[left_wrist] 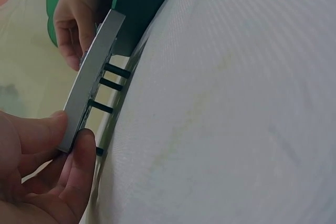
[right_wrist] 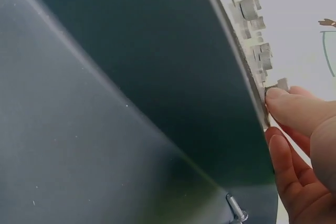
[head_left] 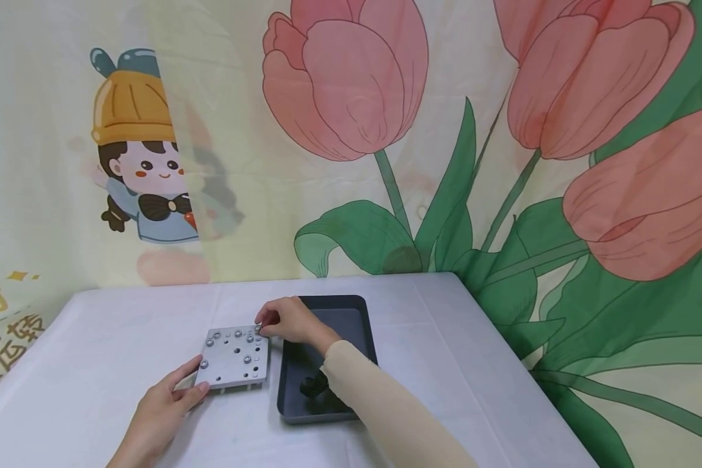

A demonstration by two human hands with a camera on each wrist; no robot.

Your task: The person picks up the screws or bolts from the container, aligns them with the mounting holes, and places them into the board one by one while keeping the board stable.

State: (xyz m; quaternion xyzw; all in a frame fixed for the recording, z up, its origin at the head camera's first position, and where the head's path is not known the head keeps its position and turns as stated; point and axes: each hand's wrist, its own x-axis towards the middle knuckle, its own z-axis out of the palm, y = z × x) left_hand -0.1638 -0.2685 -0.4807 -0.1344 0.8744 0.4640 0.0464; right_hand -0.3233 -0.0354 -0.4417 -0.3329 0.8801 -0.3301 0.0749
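Note:
A silver metal plate (head_left: pixel 228 364) with drilled holes and several bolts in its top lies left of a dark tray, held slightly above the white cloth. My left hand (head_left: pixel 162 406) grips its near left corner, thumb on one face and fingers beneath, as the left wrist view shows. Several threaded bolt shanks (left_wrist: pixel 101 107) stick out of the plate's underside. At the far right corner, my right hand (head_left: pixel 295 322) pinches the head of a bolt (head_left: pixel 258 329) between thumb and fingers. In the right wrist view, the thumb (right_wrist: pixel 286 103) presses against this bolt head.
The dark rectangular tray (head_left: pixel 365 325) stands right beside the plate, under my right forearm. A black object (head_left: pixel 313 385) lies in it, partly hidden by the sleeve. In the right wrist view a silver bolt (right_wrist: pixel 234 206) rests in the tray's corner. A printed tulip curtain (head_left: pixel 351 91) hangs behind the table.

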